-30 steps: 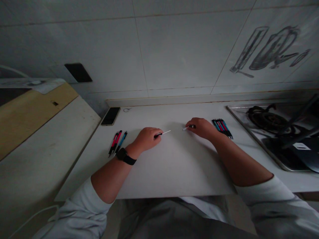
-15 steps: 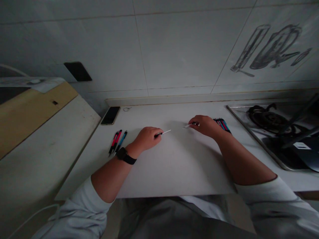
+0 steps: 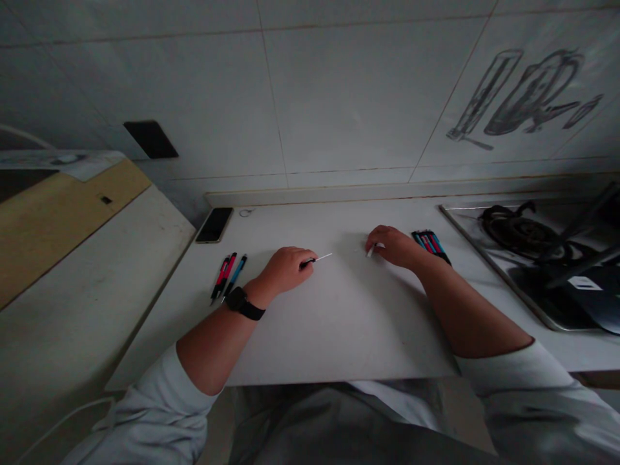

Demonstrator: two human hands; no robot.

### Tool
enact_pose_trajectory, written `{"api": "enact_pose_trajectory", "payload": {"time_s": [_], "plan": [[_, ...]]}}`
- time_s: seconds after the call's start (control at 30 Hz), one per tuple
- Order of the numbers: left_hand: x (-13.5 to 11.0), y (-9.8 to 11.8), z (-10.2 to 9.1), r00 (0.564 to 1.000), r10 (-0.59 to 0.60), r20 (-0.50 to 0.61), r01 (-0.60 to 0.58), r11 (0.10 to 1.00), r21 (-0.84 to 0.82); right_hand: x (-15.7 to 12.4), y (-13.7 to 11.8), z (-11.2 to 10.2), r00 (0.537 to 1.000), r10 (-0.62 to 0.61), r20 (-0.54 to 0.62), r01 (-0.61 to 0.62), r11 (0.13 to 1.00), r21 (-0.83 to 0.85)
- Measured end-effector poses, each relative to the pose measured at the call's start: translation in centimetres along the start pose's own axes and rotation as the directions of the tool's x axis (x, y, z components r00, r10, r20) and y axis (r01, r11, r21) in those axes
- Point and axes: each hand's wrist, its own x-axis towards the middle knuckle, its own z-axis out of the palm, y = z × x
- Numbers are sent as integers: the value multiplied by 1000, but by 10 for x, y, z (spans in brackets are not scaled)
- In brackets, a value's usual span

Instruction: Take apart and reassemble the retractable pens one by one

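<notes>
In your left hand point(image 3: 289, 268) you hold a dark pen part point(image 3: 305, 263), closed between the thumb and the fingers, and from it a thin white stick point(image 3: 324, 257) points out toward the other hand. Your right hand point(image 3: 390, 245) pinches a small white piece point(image 3: 371, 250) with the fingertips, low above the surface point(image 3: 329, 323) or touching it; which of these, I cannot tell. What exactly this white piece is, it is too small to say. The two hands are apart from each other, near the middle of the surface, and the stick does not reach the right hand. On your left wrist sits a black watch point(image 3: 245, 305). Just beside this wrist lie three pens, two pink ones point(image 3: 224, 274) close together and a blue one point(image 3: 236, 273) next to them, all with black parts. Behind your right hand, to the right side, a group of blue and pink pens point(image 3: 430, 244) lies side by side, partly covered by your forearm. Farther back at the left, a phone point(image 3: 214, 225) lies with its dark screen up, and near it is a small thin loop point(image 3: 247, 213). At the right edge of your work place stands a stove point(image 3: 520, 232), and behind everything rises a tiled wall point(image 3: 339, 97) with a grey drawing point(image 3: 527, 97) of kitchen vessels.
</notes>
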Motion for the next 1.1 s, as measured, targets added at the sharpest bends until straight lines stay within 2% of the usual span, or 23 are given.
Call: {"api": "enact_pose_trajectory", "payload": {"time_s": [0.2, 0.43, 0.63, 0.8, 0.97, 1.1], "plan": [[-1, -3, 3, 1000, 4, 3, -4, 1000, -5, 1, -6, 2, 999, -11, -49, 12, 999, 34], [0, 1, 0, 1000, -6, 10, 6, 1000, -13, -7, -12, -1, 988, 148, -37, -150, 987, -57], [0, 1, -1, 1000, -9, 15, 9, 1000, -25, -4, -13, 0, 997, 70, 13, -70, 997, -38], [0, 1, -1, 1000, -6, 15, 6, 999, -40, 0, -9, 4, 1000, 14, 14, -14, 1000, 12], [0, 0, 0, 1000, -1, 7, 1, 1000, -28, 0, -5, 6, 1000, 23, 11, -23, 999, 23], [0, 1, -1, 1000, -15, 22, 16, 1000, -8, 0, -6, 6, 1000, -18, -20, 18, 999, 31]]}}
